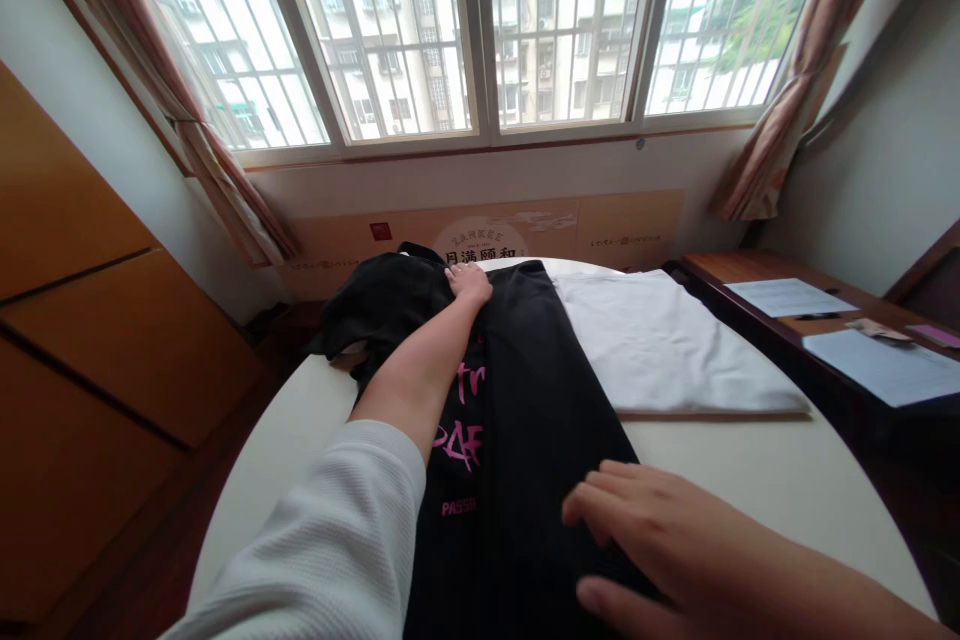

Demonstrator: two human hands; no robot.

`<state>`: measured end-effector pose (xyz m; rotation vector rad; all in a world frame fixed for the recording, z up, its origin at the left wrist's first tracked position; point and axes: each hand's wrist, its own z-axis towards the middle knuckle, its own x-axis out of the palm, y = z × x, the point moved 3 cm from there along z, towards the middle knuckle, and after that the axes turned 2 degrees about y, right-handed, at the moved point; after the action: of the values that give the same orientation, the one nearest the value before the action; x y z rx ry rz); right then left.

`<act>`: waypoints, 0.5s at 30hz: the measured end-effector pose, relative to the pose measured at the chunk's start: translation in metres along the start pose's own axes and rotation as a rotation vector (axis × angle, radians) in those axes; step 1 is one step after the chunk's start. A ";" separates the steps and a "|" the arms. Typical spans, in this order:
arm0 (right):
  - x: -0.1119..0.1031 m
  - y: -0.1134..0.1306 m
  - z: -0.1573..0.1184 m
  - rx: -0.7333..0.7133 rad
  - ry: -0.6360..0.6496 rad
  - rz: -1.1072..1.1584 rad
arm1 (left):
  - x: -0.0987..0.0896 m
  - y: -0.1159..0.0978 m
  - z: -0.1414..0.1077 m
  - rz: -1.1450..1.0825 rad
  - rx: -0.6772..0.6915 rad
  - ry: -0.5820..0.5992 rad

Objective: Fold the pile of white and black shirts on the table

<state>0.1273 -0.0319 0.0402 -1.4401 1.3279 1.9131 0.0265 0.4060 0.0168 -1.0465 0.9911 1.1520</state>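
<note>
A black shirt [547, 420] with pink lettering lies on the round white table, its right side folded over part of the print. The sleeve at the far left is bunched. My left hand [469, 282] rests on the shirt's far end, fingers laid on the cloth beside the fold. Over the near right edge of the shirt is my right hand [637, 530], thumb and fingers apart with nothing between them; whether it touches the cloth I cannot tell. To the right lies a folded white garment [667, 345], flat on the table.
The round white table [255, 480] carries both garments. A wooden desk [720, 270] at the right holds papers [787, 297] and a pen [817, 317]. Wooden cabinet doors [82, 350] stand at the left. Behind the table are a wall and a barred window with curtains [772, 150].
</note>
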 end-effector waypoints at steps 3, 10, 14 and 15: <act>0.001 0.003 0.034 0.001 -0.050 -0.036 | -0.017 0.028 0.014 0.050 -0.123 -0.043; 0.035 -0.015 0.075 -0.040 -0.001 -0.051 | -0.055 0.065 0.023 -0.116 -0.038 -0.100; 0.038 -0.018 0.076 -0.045 0.076 -0.027 | -0.089 0.127 0.025 -0.246 -0.370 -0.160; 0.038 -0.018 0.075 -0.050 0.095 -0.028 | -0.097 0.145 0.023 -0.244 -0.404 -0.163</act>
<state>0.0872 0.0326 -0.0003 -1.5836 1.3027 1.8935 -0.1291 0.4218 0.0983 -1.3285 0.4937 1.2370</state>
